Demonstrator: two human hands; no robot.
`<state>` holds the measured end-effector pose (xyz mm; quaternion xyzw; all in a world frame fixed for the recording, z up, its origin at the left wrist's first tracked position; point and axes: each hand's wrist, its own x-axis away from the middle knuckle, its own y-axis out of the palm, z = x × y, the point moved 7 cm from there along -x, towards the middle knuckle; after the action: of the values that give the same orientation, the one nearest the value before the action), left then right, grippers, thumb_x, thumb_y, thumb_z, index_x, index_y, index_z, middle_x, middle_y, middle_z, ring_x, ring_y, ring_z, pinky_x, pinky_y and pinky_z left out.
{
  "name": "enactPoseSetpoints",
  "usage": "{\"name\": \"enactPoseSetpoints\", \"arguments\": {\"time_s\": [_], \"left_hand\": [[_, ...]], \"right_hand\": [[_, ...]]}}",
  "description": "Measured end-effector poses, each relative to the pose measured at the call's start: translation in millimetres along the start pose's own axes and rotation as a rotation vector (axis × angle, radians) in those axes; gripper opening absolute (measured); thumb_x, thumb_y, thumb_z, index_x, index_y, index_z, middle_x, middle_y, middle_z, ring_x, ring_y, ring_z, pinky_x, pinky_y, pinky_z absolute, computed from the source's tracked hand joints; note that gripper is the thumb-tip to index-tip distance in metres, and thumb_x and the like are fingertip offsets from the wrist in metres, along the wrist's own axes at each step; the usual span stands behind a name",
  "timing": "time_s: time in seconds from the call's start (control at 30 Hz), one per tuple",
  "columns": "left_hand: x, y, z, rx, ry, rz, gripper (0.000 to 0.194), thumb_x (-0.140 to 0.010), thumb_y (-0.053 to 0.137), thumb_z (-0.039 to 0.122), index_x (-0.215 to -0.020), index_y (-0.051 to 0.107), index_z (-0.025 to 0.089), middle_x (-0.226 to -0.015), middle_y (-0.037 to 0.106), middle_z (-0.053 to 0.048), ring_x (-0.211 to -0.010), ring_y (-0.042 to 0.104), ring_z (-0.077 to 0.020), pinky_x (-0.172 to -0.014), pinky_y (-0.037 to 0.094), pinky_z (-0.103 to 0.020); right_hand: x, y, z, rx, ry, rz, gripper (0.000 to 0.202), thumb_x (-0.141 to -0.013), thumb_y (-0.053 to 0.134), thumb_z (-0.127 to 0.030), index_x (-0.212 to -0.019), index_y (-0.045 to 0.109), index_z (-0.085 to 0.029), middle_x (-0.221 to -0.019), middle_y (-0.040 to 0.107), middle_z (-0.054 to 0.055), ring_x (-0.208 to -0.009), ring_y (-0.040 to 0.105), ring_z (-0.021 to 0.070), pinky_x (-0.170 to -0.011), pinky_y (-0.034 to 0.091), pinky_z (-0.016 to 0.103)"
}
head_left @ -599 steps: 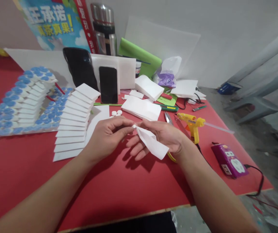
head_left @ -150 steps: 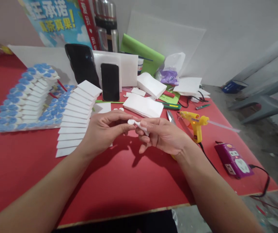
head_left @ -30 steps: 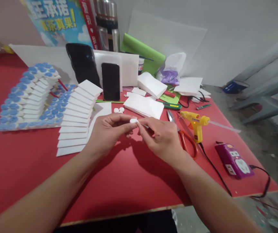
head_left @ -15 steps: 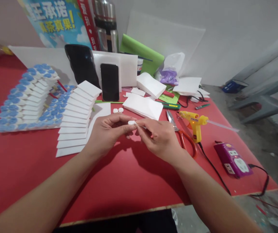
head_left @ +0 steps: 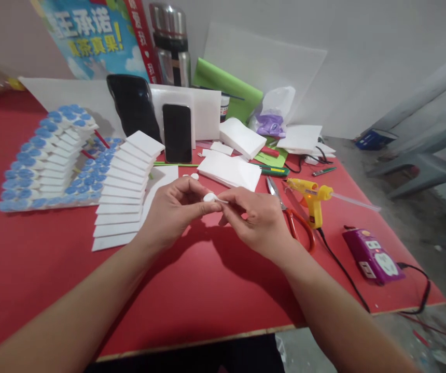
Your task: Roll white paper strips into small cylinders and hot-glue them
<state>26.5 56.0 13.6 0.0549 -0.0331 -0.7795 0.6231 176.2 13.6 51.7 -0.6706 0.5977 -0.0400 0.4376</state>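
Between thumb and fingers, my left hand (head_left: 174, 208) pinches a small white paper roll (head_left: 209, 197), its flat round end facing up. A thin loose tail of the same paper runs from the roll into my right hand (head_left: 253, 216), whose thumb and fingers are closed on it. Just beyond my left hand lie small white rolls (head_left: 194, 176), partly covered by it. A stack of white folded paper (head_left: 231, 170) rests behind both hands. To the left stands a curved flight of white steps (head_left: 120, 207) on a white sheet.
Blue-and-white rolls form a structure (head_left: 16, 191) at left. Scissors (head_left: 298, 228), a yellow glue gun (head_left: 313, 197) and a purple power socket (head_left: 374, 256) lie at right, with a black cord trailing. A phone (head_left: 177, 133), a dark device (head_left: 133, 106) and a steel flask (head_left: 172, 46) stand behind.
The tail of paper between my hands shows longer now, and the roll has tilted slightly. My left hand now covers more of the small rolls behind it. The camera view has shifted a little.
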Motion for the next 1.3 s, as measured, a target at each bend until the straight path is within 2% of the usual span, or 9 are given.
{"name": "enactPoseSetpoints", "arguments": {"time_s": [0.13,0.3,0.47,0.57,0.7,0.83,1.0,1.17,1.3], "left_hand": [[-1.5,-0.5,4.2,-0.055,0.028,-0.048,0.036,-0.058,0.098,0.026,-0.073,0.066,0.019,-0.068,0.065,0.003,-0.06,0.059,-0.0116,-0.056,0.049,-0.025],[-3.3,-2.3,4.9,-0.156,0.03,-0.128,0.03,-0.067,0.093,0.03,-0.09,0.077,0.02,-0.067,0.065,0.001,-0.059,0.058,-0.0125,-0.053,0.046,-0.024],[-3.3,-2.3,10.7,-0.194,0.066,-0.136,0.023,-0.065,0.094,0.029,-0.081,0.08,0.019,-0.065,0.064,0.0,-0.057,0.053,-0.0118,-0.049,0.041,-0.024],[-2.0,-0.4,11.6,-0.195,0.05,-0.146,0.025,-0.065,0.094,0.031,-0.081,0.079,0.019,-0.068,0.067,-0.002,-0.058,0.056,-0.0135,-0.05,0.041,-0.026],[0.1,0.7,8.0,-0.239,0.009,-0.148,0.026,-0.069,0.091,0.037,-0.08,0.077,0.017,-0.067,0.067,-0.003,-0.056,0.056,-0.014,-0.049,0.04,-0.026],[2.0,-0.1,7.2,-0.415,0.058,-0.118,0.026,-0.074,0.087,0.039,-0.079,0.076,0.016,-0.065,0.063,0.0,-0.058,0.052,-0.0121,-0.05,0.037,-0.025],[4.9,4.3,11.8,-0.562,0.134,-0.136,0.02,-0.079,0.082,0.034,-0.079,0.076,0.016,-0.062,0.061,0.002,-0.058,0.049,-0.0111,-0.053,0.036,-0.025],[2.0,3.7,5.5,-0.331,-0.029,-0.159,0.031,-0.076,0.086,0.04,-0.094,0.077,0.016,-0.067,0.063,0.001,-0.059,0.054,-0.0125,-0.051,0.039,-0.025],[0.5,-1.3,5.6,-0.208,-0.066,-0.087,0.033,-0.067,0.092,0.039,-0.086,0.078,0.015,-0.068,0.066,-0.001,-0.061,0.057,-0.0132,-0.054,0.043,-0.025]], "right_hand": [[1.0,1.3,4.5,-0.022,-0.022,-0.057,0.018,-0.103,0.054,-0.023,-0.097,0.071,-0.02,-0.085,0.079,0.004,-0.067,0.073,0.0151,-0.062,0.049,0.026],[1.5,1.4,4.5,-0.113,-0.017,-0.062,0.017,-0.103,0.056,-0.023,-0.097,0.072,-0.02,-0.085,0.078,0.002,-0.066,0.073,0.0135,-0.063,0.051,0.025],[-0.6,-0.8,5.3,-0.251,0.088,-0.075,0.015,-0.102,0.062,-0.028,-0.098,0.074,-0.02,-0.077,0.077,0.001,-0.062,0.073,0.0133,-0.062,0.054,0.025],[-1.0,-2.0,5.7,-0.272,0.11,-0.071,0.015,-0.101,0.064,-0.029,-0.095,0.075,-0.02,-0.082,0.078,0.002,-0.065,0.073,0.0138,-0.063,0.055,0.026],[-0.3,-0.6,4.9,-0.203,0.047,-0.082,0.016,-0.102,0.061,-0.025,-0.095,0.075,-0.019,-0.084,0.079,0.003,-0.065,0.072,0.0133,-0.063,0.053,0.026],[0.2,2.5,3.9,-0.074,-0.04,-0.105,0.017,-0.1,0.059,-0.019,-0.09,0.073,-0.019,-0.077,0.077,0.002,-0.063,0.071,0.0135,-0.063,0.049,0.026],[-0.6,9.2,16.8,-0.201,0.131,-0.154,0.012,-0.097,0.063,-0.017,-0.087,0.07,-0.018,-0.079,0.078,0.003,-0.069,0.074,0.0164,-0.064,0.052,0.026],[-4.0,4.1,22.6,-0.381,0.253,-0.067,0.011,-0.094,0.069,-0.019,-0.083,0.071,-0.018,-0.072,0.075,0.0,-0.062,0.074,0.015,-0.061,0.056,0.025],[-4.9,1.5,18.1,-0.432,0.232,-0.026,0.009,-0.093,0.072,-0.021,-0.086,0.075,-0.017,-0.071,0.075,0.0,-0.06,0.073,0.013,-0.059,0.056,0.023]]}}
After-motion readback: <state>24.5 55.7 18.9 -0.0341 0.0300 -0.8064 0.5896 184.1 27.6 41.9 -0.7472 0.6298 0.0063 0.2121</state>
